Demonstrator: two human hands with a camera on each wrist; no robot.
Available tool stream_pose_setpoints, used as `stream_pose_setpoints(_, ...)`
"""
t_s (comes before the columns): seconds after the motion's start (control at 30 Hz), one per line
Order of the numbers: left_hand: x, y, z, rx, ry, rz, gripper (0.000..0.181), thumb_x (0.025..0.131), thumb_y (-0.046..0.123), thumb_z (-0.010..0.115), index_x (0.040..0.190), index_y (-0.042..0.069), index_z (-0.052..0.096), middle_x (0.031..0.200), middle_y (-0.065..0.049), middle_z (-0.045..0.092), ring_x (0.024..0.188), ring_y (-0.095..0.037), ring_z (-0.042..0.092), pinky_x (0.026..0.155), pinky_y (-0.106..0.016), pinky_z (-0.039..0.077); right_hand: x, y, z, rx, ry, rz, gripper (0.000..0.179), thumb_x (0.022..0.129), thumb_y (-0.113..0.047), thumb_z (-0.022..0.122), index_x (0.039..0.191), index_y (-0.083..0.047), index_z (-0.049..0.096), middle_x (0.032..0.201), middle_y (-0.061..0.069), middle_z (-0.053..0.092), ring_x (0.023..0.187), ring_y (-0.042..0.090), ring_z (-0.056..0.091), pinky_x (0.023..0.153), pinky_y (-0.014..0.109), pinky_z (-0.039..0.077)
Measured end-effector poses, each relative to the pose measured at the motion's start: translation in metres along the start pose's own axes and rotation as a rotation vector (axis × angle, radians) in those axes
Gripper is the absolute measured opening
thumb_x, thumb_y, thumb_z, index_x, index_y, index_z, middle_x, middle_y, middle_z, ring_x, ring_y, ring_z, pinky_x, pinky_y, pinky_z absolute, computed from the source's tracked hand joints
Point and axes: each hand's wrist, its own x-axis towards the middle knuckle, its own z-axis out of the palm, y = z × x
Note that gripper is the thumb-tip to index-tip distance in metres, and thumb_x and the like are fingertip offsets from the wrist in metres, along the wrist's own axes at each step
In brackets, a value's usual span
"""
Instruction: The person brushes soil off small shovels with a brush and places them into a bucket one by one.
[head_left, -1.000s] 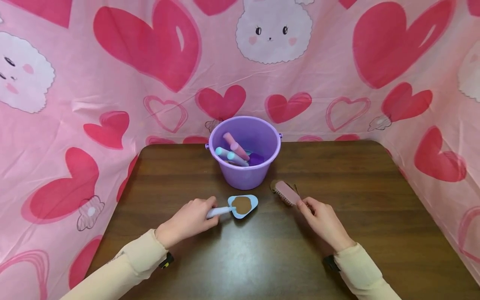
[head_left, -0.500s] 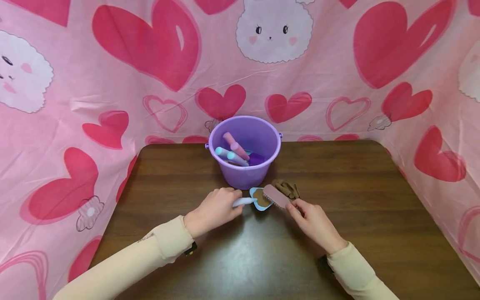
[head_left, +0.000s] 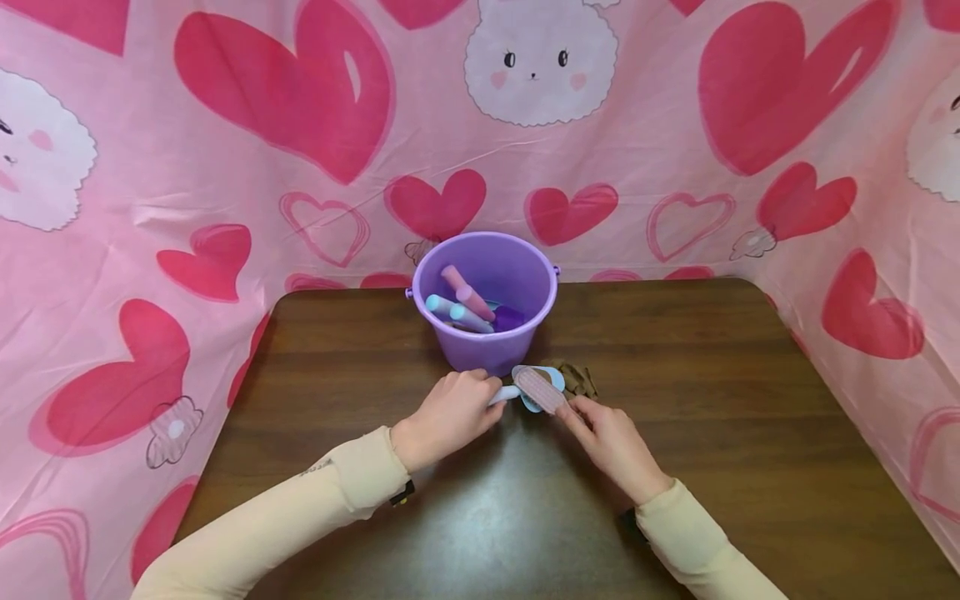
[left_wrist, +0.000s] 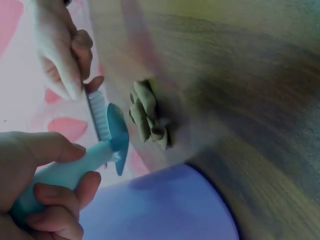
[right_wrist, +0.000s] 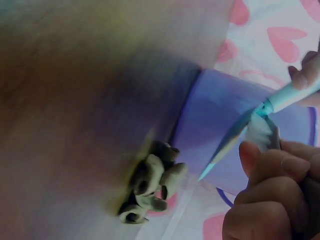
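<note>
My left hand [head_left: 450, 415] grips the handle of a light blue toy shovel [head_left: 507, 392]. Brown stuff covers the middle of the shovel's blade, partly hidden by a brush [head_left: 542, 392]. That pink-backed brush is held by my right hand [head_left: 618, 442], thumb and fingers round its handle. In the left wrist view, its pale bristles [left_wrist: 100, 117] meet the shovel's blade [left_wrist: 118, 132]. Close beside, a small heap of curled brown pieces [head_left: 580, 380] lies on the table; the right wrist view shows the heap [right_wrist: 150, 182] below the blade.
A purple bucket [head_left: 487, 354] stands just behind the hands at the back of the brown wooden table [head_left: 675, 350]. Several pink and blue handles [head_left: 471, 317] stick up inside it. Pink cloth [head_left: 360, 150] with hearts hangs behind and at both sides.
My left hand has carried the shovel right and slightly back, beside the brown heap. My right hand has moved the brush left from over the heap onto the shovel's blade.
</note>
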Motion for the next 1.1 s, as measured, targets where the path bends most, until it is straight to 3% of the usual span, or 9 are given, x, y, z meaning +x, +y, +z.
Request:
stream_pose_setpoints(0.27, 0.0014, 0.0012, 0.0036, -0.014, 0.014, 0.014, 0.018, 0.09, 0.011, 0.078, 0.078, 0.009, 0.064, 0.066, -0.003, 0.054, 0.056, -0.022, 0.062, 0.052, -0.036, 0.052, -0.0002, 0.0015, 0.0047, -0.042, 0.06, 0.07, 0.019, 0.103, -0.021, 0.067, 0.087, -0.011, 0.063, 0.063, -0.007, 0.043, 0.056, 0.012, 0.041, 0.055, 0.03, 0.036)
stream_pose_setpoints(0.53, 0.0013, 0.0031, 0.0067, -0.001, 0.045, -0.002, 0.021, 0.089, 0.011, 0.079, 0.076, 0.009, 0.063, 0.065, -0.003, 0.054, 0.055, -0.025, 0.063, 0.051, -0.038, 0.053, 0.0005, -0.0005, 0.0034, -0.046, 0.101, 0.082, 0.02, 0.104, -0.023, 0.066, 0.09, -0.009, 0.067, 0.064, -0.004, 0.048, 0.055, 0.014, 0.042, 0.052, 0.032, 0.036)
stream_pose_setpoints(0.73, 0.0017, 0.0062, 0.0075, -0.001, 0.031, -0.017, 0.021, 0.089, 0.012, 0.079, 0.076, 0.01, 0.062, 0.064, -0.004, 0.054, 0.054, -0.026, 0.063, 0.051, -0.039, 0.052, -0.0007, 0.0031, 0.0, -0.065, 0.112, 0.1, 0.021, 0.105, -0.023, 0.064, 0.091, -0.008, 0.067, 0.062, -0.004, 0.046, 0.053, 0.014, 0.041, 0.052, 0.032, 0.035)
stream_pose_setpoints(0.9, 0.0047, 0.0084, 0.0074, -0.013, 0.025, -0.018, 0.021, 0.089, 0.01, 0.079, 0.075, 0.01, 0.063, 0.064, -0.003, 0.055, 0.055, -0.025, 0.062, 0.052, -0.038, 0.052, -0.0016, 0.0013, -0.0014, -0.065, 0.148, 0.062, 0.017, 0.103, -0.02, 0.067, 0.092, -0.008, 0.068, 0.063, -0.005, 0.047, 0.054, 0.013, 0.04, 0.052, 0.031, 0.035)
stream_pose_setpoints(1.1, 0.007, 0.0098, 0.009, 0.0, 0.018, -0.024, 0.021, 0.089, 0.011, 0.078, 0.074, 0.009, 0.063, 0.064, -0.003, 0.056, 0.055, -0.025, 0.062, 0.052, -0.038, 0.052, -0.0045, -0.0015, 0.0038, -0.062, 0.109, 0.028, 0.015, 0.102, -0.019, 0.068, 0.091, -0.01, 0.066, 0.062, -0.007, 0.046, 0.054, 0.012, 0.042, 0.051, 0.03, 0.037)
